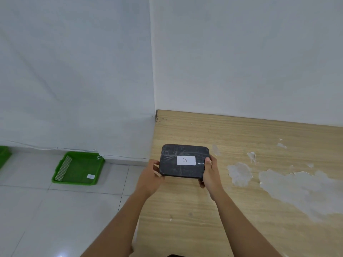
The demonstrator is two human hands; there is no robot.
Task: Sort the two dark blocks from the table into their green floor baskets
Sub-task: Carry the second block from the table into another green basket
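Observation:
A flat dark block (184,153) with rounded corners and a white label marked "B" is over the left part of the wooden table (250,138). My left hand (150,176) grips its left end and my right hand (210,173) grips its right end, thumbs on top. On the floor to the left lies a green basket (74,169) with a small white label inside. A second green basket (4,154) shows only partly at the left edge. Only this one dark block is in view.
The table stands in a corner against white walls, and its left edge runs beside the pale tiled floor (55,210). Its top has worn pale patches (297,186) on the right.

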